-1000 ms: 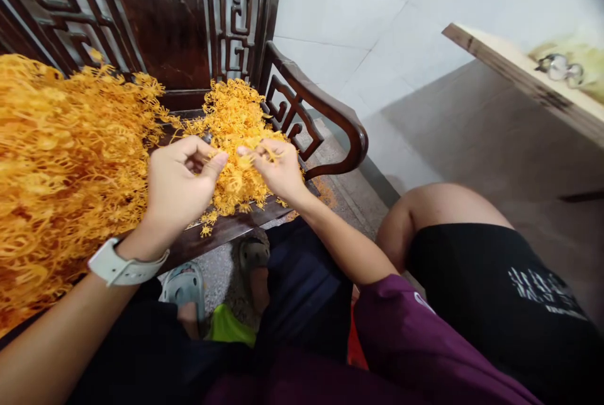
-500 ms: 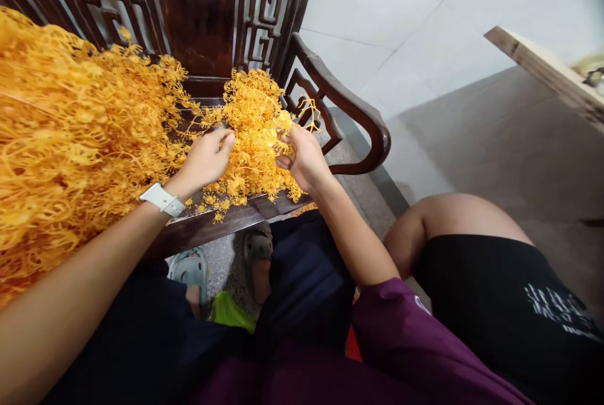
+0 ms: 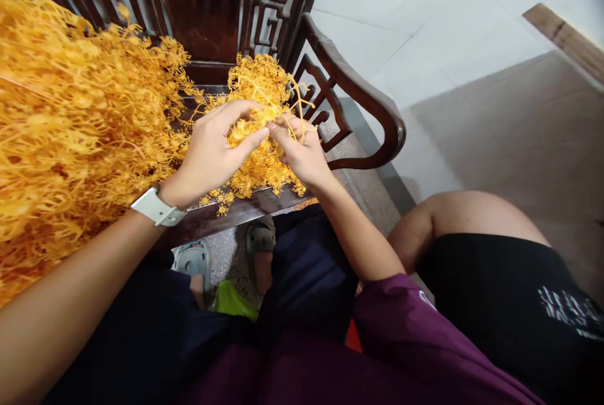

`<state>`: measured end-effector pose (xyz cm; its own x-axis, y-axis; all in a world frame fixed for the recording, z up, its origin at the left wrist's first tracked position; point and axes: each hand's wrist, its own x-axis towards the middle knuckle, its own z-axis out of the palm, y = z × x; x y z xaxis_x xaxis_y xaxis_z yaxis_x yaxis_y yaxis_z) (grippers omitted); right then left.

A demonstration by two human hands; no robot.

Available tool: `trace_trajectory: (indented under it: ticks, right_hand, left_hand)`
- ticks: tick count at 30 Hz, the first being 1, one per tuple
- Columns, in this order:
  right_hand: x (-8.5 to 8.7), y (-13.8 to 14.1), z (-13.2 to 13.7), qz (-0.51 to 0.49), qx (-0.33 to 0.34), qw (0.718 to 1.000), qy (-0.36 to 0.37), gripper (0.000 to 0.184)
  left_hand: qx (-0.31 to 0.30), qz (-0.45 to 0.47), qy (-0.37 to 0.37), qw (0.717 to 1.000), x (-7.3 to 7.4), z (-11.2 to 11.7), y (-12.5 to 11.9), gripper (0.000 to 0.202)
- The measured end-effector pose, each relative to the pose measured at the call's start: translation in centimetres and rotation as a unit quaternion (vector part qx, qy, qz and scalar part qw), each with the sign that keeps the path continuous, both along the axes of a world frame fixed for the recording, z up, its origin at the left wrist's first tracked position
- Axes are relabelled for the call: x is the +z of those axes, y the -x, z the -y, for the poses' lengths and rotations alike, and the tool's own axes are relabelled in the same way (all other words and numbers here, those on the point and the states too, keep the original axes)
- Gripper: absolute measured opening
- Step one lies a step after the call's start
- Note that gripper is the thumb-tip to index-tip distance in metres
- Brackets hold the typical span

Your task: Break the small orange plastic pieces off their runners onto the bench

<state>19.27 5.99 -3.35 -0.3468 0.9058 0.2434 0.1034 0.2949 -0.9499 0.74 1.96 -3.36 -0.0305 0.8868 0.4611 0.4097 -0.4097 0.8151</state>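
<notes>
Moved since half a second ago: left hand (image 3: 211,148), then apart from its partner, now meeting it over the small yellow heap (image 3: 259,169).

Head view, clock read about the meeting fingertips:

Right hand (image 3: 306,155). Thumb and forefinger closed in a pinch on a yellow sprig (image 3: 268,117), its thin stems straying towards 2 o'clock.

Left hand. Thumb and forefinger half open in a curve, their tips at the sprig; whether they grip it cannot be told.

Small yellow heap. Directly beneath the hands and on to 12 o'clock, lying on a dark wooden bench (image 3: 217,224).

Large yellow heap (image 3: 70,141). At 9 o'clock, same tangled, many-pronged stuff, loose strands bridging to the small one.

Curved armrest (image 3: 377,117). At 3 o'clock, openwork below.

Pale wristwatch (image 3: 158,206). At 8 o'clock, on the left wrist.

Grey clogs (image 3: 191,259). Between 6 and 7 o'clock, a bright green item (image 3: 234,300) near them.

Bare knee and black shorts (image 3: 491,285). At 4 o'clock, another person's.
</notes>
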Motion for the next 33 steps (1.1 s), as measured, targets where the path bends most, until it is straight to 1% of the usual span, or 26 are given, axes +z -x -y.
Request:
trace_trajectory:
  ticks: [2,4,5,9,11,13,15,17,19,21,23,24,25,26,27,28,29,30,33]
  right_hand:
    - [0.0,0.0,0.0,0.014,0.005,1.0,-0.016,0.046]
    - [0.2,-0.1,0.0,0.013,0.003,1.0,-0.009,0.047]
    - [0.3,-0.1,0.0,0.006,0.004,1.0,0.003,0.045]
    - [0.4,-0.3,-0.1,-0.031,0.007,0.997,0.072,0.04]
    - [0.2,-0.2,-0.1,-0.037,0.002,0.994,0.099,0.038]
    - [0.1,0.0,0.0,-0.043,-0.001,0.994,0.095,0.035]
    - [-0.1,0.2,-0.1,-0.065,0.001,0.996,0.068,0.032]
    - [-0.3,0.4,-0.2,-0.092,0.003,0.994,0.053,0.031]
    - [-0.4,0.5,-0.4,-0.109,0.007,0.992,0.058,0.032]
    - [-0.5,0.5,-0.5,-0.117,0.019,0.991,0.069,0.037]
    - [-0.6,0.3,-0.6,-0.12,0.031,0.989,0.08,0.045]
    - [-0.6,0.2,-0.6,-0.118,0.036,0.989,0.085,0.048]
    - [-0.6,0.1,-0.7,-0.112,0.042,0.989,0.087,0.049]
    - [-0.6,-0.1,-0.7,-0.104,0.049,0.99,0.083,0.049]
    - [-0.5,-0.3,-0.6,-0.091,0.063,0.991,0.074,0.047]
    - [-0.4,-0.4,-0.6,-0.076,0.083,0.992,0.063,0.043]
    - [-0.3,-0.6,-0.6,-0.062,0.106,0.991,0.051,0.039]
    - [-0.2,-0.7,-0.5,-0.049,0.126,0.99,0.038,0.034]
    - [0.2,-0.9,-0.4,-0.001,0.155,0.988,0.004,0.023]
  left_hand:
    - [0.015,-0.014,0.011,1.0,-0.3,-0.4,0.5,0.017]
    - [0.017,-0.014,0.033,0.999,-0.5,-0.7,0.8,0.008]
    - [0.011,-0.002,0.043,0.999,-0.6,-0.8,0.8,0.006]
    - [-0.024,0.08,0.076,0.994,-0.3,-0.9,0.5,0.01]
    - [-0.035,0.096,0.092,0.99,-0.1,-0.8,0.3,0.007]
    - [-0.039,0.098,0.096,0.99,-0.1,-0.6,0.2,0.003]
    - [-0.043,0.089,0.093,0.991,-0.2,-0.5,0.2,0.002]
    - [-0.052,0.054,0.089,0.993,-0.3,-0.3,0.3,0.001]
    - [-0.076,0.001,0.091,0.993,-0.3,-0.1,0.4,0.008]
    - [-0.112,-0.041,0.104,0.987,-0.1,0.2,0.6,0.019]
    - [-0.16,-0.048,0.13,0.977,0.1,0.3,1.0,0.02]
    - [-0.191,-0.038,0.148,0.97,0.2,0.3,1.4,0.025]
    - [-0.223,-0.014,0.168,0.96,0.3,0.2,1.7,0.036]
    - [-0.249,0.026,0.188,0.95,0.4,0.1,2.1,0.045]
    - [-0.261,0.077,0.204,0.94,0.4,0.0,2.4,0.047]
    - [-0.257,0.126,0.212,0.935,0.4,-0.2,2.6,0.043]
    - [-0.236,0.158,0.209,0.936,0.4,-0.3,2.7,0.037]
    - [-0.205,0.169,0.194,0.944,0.3,-0.5,2.7,0.033]
    - [-0.122,0.123,0.139,0.975,0.0,-0.7,2.0,0.023]
